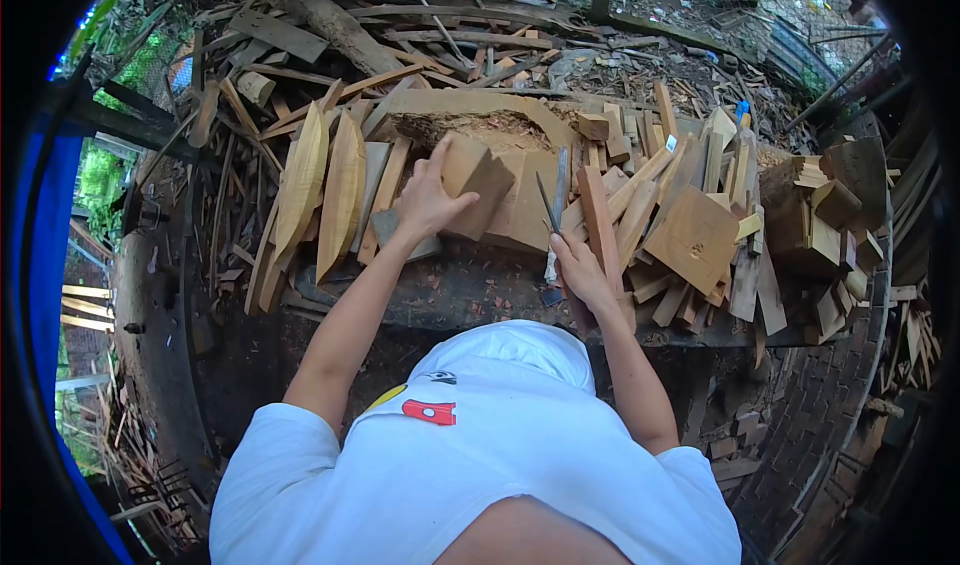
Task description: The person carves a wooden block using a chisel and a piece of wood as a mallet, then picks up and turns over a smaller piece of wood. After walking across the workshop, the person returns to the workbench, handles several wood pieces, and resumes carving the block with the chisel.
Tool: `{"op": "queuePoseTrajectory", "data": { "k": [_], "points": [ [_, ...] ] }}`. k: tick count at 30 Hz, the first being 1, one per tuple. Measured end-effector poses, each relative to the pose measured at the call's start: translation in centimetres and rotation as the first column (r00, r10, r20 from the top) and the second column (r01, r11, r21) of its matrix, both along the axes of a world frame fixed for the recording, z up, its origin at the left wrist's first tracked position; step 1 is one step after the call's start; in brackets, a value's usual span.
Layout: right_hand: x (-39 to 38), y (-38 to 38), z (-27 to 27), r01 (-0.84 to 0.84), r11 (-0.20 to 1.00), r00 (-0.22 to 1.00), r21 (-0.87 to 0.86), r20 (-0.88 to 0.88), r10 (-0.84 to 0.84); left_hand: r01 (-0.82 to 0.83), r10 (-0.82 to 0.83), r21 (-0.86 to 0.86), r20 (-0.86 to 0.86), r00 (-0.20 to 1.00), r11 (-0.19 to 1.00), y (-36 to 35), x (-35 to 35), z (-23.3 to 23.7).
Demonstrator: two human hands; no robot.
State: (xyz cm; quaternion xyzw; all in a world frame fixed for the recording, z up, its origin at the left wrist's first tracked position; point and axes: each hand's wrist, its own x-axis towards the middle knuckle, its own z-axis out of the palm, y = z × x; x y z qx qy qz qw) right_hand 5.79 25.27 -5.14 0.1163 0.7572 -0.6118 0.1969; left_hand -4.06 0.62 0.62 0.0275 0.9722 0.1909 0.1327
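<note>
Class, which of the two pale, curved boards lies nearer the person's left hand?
The right-hand curved board: it lies between the left hand and the left-hand curved board, which sits farther out.

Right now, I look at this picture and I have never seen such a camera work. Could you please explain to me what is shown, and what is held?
There is no machine here: these are a person's own bare hands. The only picture comes from a camera on the person's head, looking forward and down, so the white shirt fills the lower part.

The left hand holds a wooden block. The right hand holds a thin dark tool, perhaps a knife or file; I cannot tell which.

On the workbench lie many wood pieces: two pale pointed boards on the left and a square block on the right.
</note>
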Motion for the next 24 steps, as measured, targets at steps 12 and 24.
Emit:
{"op": "queuePoseTrajectory", "data": {
  "k": [12,24],
  "points": [
    [-7.4,-3.1,1.8,0.108,0.942,0.900,0.317,-0.433,0.042,-0.448,0.591,0.894,0.365,0.719,-0.008,3.0,6.4,-12.1],
    [-16.3,-10.7,-1.3,-0.022,0.665,0.737,0.747,-0.437,0.515,-0.560,0.595,0.761,0.295,0.747,0.326,2.2,8.7,-12.0]
  ]
}}
